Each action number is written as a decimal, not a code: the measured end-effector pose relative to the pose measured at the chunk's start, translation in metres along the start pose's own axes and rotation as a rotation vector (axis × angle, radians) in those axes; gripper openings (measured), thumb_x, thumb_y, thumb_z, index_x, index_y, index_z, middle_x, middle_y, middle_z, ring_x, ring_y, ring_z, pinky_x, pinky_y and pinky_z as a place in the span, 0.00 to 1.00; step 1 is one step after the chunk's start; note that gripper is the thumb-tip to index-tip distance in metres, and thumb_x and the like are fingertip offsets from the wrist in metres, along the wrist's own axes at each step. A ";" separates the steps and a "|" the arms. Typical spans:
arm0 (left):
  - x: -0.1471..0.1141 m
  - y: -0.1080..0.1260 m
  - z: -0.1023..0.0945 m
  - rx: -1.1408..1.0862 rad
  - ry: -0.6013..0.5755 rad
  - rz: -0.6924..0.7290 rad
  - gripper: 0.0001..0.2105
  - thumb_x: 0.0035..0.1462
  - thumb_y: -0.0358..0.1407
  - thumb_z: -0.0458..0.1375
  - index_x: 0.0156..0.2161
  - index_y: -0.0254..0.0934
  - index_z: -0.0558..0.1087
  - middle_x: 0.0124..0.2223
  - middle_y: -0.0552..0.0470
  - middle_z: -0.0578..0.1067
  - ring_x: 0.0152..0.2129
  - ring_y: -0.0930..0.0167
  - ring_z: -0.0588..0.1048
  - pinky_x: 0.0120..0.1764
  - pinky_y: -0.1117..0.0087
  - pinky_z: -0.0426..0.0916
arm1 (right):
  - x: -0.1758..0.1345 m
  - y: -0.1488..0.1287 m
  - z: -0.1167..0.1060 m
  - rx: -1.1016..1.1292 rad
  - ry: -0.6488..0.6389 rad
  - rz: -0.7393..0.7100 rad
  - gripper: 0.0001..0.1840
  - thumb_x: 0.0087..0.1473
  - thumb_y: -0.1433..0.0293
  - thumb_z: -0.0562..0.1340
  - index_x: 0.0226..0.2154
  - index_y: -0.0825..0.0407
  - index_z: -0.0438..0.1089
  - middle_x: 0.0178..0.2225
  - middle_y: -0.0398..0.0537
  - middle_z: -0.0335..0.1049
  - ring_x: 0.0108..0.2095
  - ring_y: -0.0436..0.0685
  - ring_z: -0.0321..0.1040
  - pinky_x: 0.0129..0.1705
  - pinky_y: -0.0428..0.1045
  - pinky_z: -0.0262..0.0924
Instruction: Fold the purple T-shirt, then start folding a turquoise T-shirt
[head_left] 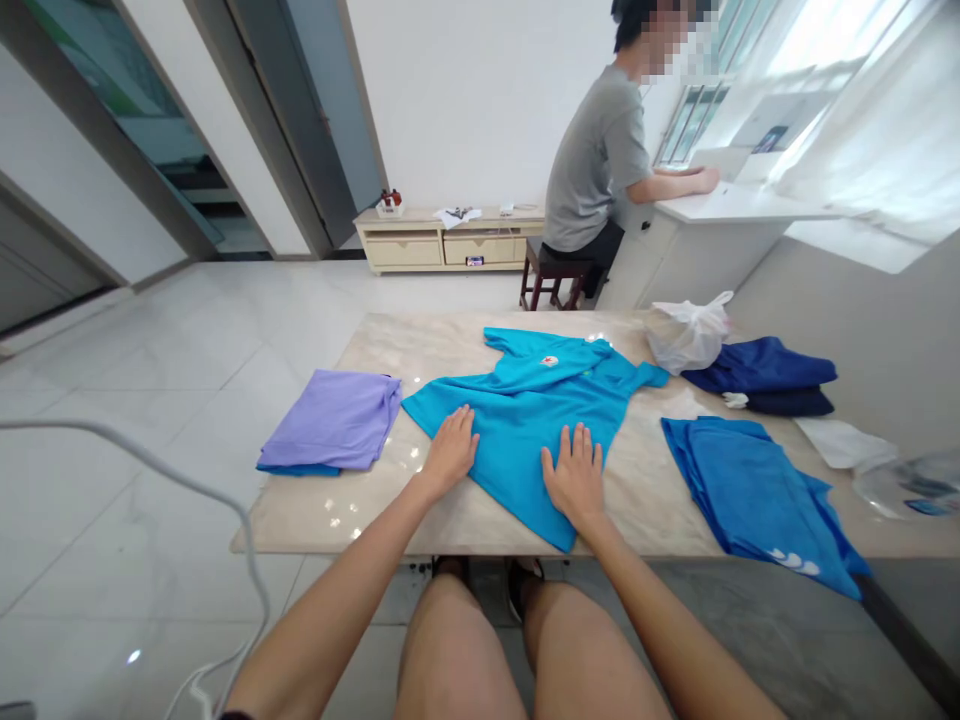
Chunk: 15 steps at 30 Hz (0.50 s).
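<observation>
A turquoise polo shirt (529,405) lies spread out on the marble table (360,500), collar end away from me. My left hand (452,447) rests flat on the shirt's near left edge, fingers apart. My right hand (575,472) lies flat on the shirt's lower part, fingers apart. Neither hand grips the cloth.
A folded purple garment (334,420) lies at the table's left. A royal blue garment (754,490) hangs over the right front edge. Folded navy clothes (765,372) and a white plastic bag (686,335) sit at the back right. A person in a grey shirt (596,160) sits at a white desk beyond.
</observation>
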<state>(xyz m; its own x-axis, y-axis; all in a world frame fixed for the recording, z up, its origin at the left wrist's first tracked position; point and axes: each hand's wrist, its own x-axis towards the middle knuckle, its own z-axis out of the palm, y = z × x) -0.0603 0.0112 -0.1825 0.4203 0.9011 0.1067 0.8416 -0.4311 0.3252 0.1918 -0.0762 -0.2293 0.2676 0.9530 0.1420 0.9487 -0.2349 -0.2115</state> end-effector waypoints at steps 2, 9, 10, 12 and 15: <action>0.005 -0.011 0.005 0.101 -0.005 -0.066 0.30 0.75 0.41 0.47 0.74 0.24 0.62 0.77 0.30 0.60 0.76 0.52 0.58 0.75 0.50 0.56 | 0.011 0.005 0.003 -0.010 -0.017 -0.073 0.41 0.75 0.54 0.46 0.77 0.64 0.53 0.79 0.69 0.42 0.80 0.74 0.40 0.78 0.70 0.36; -0.060 0.014 -0.018 0.289 -0.084 -0.227 0.32 0.73 0.41 0.48 0.71 0.15 0.64 0.73 0.18 0.64 0.71 0.45 0.67 0.68 0.49 0.66 | 0.022 0.009 -0.010 -0.044 -0.133 -0.282 0.39 0.75 0.55 0.48 0.78 0.61 0.52 0.80 0.64 0.40 0.80 0.70 0.39 0.79 0.68 0.36; -0.074 0.021 -0.025 0.282 -0.128 -0.241 0.31 0.73 0.40 0.49 0.70 0.16 0.66 0.71 0.17 0.66 0.69 0.45 0.70 0.64 0.49 0.70 | 0.014 0.010 -0.012 -0.036 -0.152 -0.324 0.39 0.75 0.56 0.48 0.78 0.60 0.53 0.80 0.63 0.40 0.80 0.70 0.38 0.79 0.67 0.36; -0.100 0.031 -0.040 0.238 -0.241 -0.244 0.27 0.72 0.40 0.51 0.65 0.22 0.74 0.64 0.20 0.75 0.63 0.44 0.76 0.59 0.48 0.74 | -0.005 0.017 -0.016 0.006 -0.187 -0.417 0.38 0.75 0.56 0.49 0.78 0.58 0.53 0.80 0.61 0.40 0.80 0.68 0.37 0.80 0.67 0.36; -0.121 0.034 -0.066 0.159 -0.412 -0.194 0.21 0.67 0.47 0.59 0.52 0.35 0.84 0.50 0.30 0.85 0.52 0.46 0.83 0.54 0.50 0.76 | -0.033 0.039 -0.031 0.107 -0.246 -0.523 0.38 0.75 0.53 0.49 0.78 0.55 0.55 0.80 0.56 0.42 0.80 0.67 0.38 0.79 0.67 0.41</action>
<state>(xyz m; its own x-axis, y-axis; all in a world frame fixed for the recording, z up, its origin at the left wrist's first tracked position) -0.1053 -0.1096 -0.1228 0.3226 0.8859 -0.3334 0.9458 -0.2877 0.1507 0.2250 -0.1228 -0.2125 -0.2901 0.9566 0.0282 0.9186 0.2866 -0.2720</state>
